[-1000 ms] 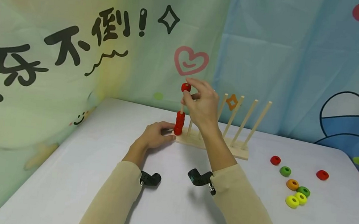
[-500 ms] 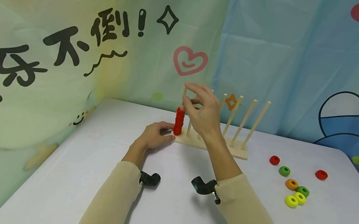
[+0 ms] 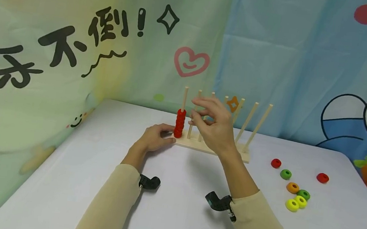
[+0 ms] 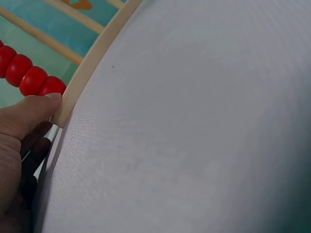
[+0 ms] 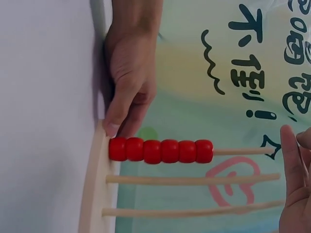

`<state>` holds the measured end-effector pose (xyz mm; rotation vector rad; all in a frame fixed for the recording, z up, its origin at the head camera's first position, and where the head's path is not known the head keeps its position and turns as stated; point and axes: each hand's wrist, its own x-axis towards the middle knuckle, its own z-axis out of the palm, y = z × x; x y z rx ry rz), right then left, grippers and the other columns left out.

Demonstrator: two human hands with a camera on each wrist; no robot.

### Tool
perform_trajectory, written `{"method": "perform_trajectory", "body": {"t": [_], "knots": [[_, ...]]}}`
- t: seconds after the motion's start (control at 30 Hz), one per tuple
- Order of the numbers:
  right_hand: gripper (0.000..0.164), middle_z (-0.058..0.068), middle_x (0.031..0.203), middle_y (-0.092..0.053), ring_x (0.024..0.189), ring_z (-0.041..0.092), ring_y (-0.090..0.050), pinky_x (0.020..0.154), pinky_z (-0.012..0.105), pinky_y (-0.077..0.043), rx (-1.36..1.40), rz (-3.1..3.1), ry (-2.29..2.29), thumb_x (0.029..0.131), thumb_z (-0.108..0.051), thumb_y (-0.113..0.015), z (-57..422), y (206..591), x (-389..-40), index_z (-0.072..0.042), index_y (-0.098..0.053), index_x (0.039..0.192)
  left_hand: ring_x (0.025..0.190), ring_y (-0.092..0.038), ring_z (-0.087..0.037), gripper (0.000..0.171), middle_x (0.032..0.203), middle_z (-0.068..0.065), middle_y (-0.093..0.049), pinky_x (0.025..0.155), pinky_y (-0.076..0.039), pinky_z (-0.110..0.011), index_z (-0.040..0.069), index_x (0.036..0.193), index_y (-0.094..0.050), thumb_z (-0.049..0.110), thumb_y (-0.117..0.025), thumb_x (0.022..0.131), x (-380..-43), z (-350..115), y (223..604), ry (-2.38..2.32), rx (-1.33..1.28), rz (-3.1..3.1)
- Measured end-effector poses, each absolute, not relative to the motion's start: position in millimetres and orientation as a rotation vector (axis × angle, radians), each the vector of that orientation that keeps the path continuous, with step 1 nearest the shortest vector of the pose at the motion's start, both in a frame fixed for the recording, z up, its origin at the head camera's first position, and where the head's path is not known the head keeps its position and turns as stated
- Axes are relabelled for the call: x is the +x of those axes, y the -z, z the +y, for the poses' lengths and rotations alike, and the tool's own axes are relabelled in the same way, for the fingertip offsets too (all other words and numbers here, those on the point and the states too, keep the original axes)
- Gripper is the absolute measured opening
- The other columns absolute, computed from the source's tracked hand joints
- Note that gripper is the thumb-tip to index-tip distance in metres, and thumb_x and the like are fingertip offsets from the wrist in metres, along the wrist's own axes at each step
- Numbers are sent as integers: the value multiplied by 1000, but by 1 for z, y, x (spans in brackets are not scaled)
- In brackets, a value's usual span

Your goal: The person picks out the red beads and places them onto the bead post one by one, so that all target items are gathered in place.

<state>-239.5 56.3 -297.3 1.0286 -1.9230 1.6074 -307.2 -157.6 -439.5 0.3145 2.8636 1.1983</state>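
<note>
A wooden peg rack (image 3: 197, 144) with several upright pegs stands toward the back of the table. On its leftmost peg is a stack of several red beads (image 3: 179, 124), and the top of that peg is bare. My left hand (image 3: 155, 137) grips the rack's left end, thumb in front and fingers behind; in the left wrist view the thumb (image 4: 36, 109) lies beside the lowest bead. With nothing between its bent fingers, my right hand (image 3: 215, 125) hovers in front of the middle pegs, to the right of the stack. Part of that right hand (image 5: 295, 187) shows at the edge of its wrist view.
Loose beads lie on the table right of the rack: a red bead (image 3: 276, 163), another red bead (image 3: 322, 178), a green bead (image 3: 285, 174), an orange bead (image 3: 292, 187), another green bead (image 3: 303, 195) and two yellow beads (image 3: 292, 205). A printed cloth (image 3: 271, 45) hangs behind.
The right hand lowered a red bead down the leftmost peg onto the stack, let go of it, and moved off to the right. The left hand has stayed at the rack's end.
</note>
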Motion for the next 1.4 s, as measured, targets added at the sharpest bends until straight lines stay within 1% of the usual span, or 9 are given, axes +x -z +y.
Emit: {"method": "perform_trajectory", "body": {"t": [0.17,0.37,0.43,0.6,0.67,0.93,1.17,1.3,1.4], "knots": [[29,20,114,-57,74,36,-69,65,34,-60,1048,-1949,-1587,86,16,-61,65,305,-236,8,-66,113,134,-46,-24,46,137,1,-58,112,-32,-50,24,130,-65,35,-72,86,-305,-159,440,-1222,303,2836],[30,18,111,-58,76,27,-69,64,35,-60,1050,-1953,-1609,85,19,-60,79,310,-230,8,-66,113,133,-46,-23,45,137,2,-59,112,-32,-49,24,130,-65,34,-72,86,-306,-157,440,-1227,318,2839],[30,18,109,-59,74,26,-69,63,35,-60,1053,-1952,-1596,84,20,-60,85,312,-228,9,-66,112,133,-47,-23,45,136,2,-59,112,-33,-49,24,130,-65,34,-72,86,-306,-157,440,-1229,324,2842],[32,18,106,-60,72,34,-67,62,36,-60,1061,-1945,-1562,81,25,-59,98,317,-221,11,-67,109,132,-47,-23,45,136,2,-59,112,-32,-50,24,130,-65,33,-72,86,-305,-157,442,-1226,319,2834],[33,19,105,-60,72,34,-67,62,36,-60,1065,-1947,-1551,80,26,-60,103,318,-220,11,-67,109,132,-47,-23,46,136,2,-59,113,-31,-50,24,130,-65,34,-72,86,-304,-157,443,-1220,314,2832],[33,17,99,-62,70,30,-68,61,35,-59,1065,-1933,-1499,78,28,-60,126,317,-218,12,-68,106,132,-47,-23,45,136,2,-59,111,-34,-49,25,130,-65,33,-72,87,-305,-157,444,-1230,313,2841],[33,26,93,-60,69,32,-67,61,35,-59,1064,-1934,-1478,77,30,-59,147,322,-218,13,-67,104,133,-47,-23,45,136,3,-59,111,-34,-50,23,130,-65,34,-72,87,-302,-160,447,-1212,304,2851],[34,23,94,-62,69,30,-67,61,33,-59,1081,-1961,-1401,75,30,-60,161,321,-218,13,-67,104,131,-48,-23,45,136,2,-59,111,-35,-49,21,130,-66,33,-72,87,-301,-159,446,-1224,324,2852],[36,19,94,-65,70,26,-68,63,28,-59,1055,-2005,-1303,74,29,-62,175,318,-215,10,-67,105,131,-49,-23,45,135,1,-60,110,-36,-49,21,130,-66,32,-72,86,-302,-155,441,-1255,353,2845]]}}
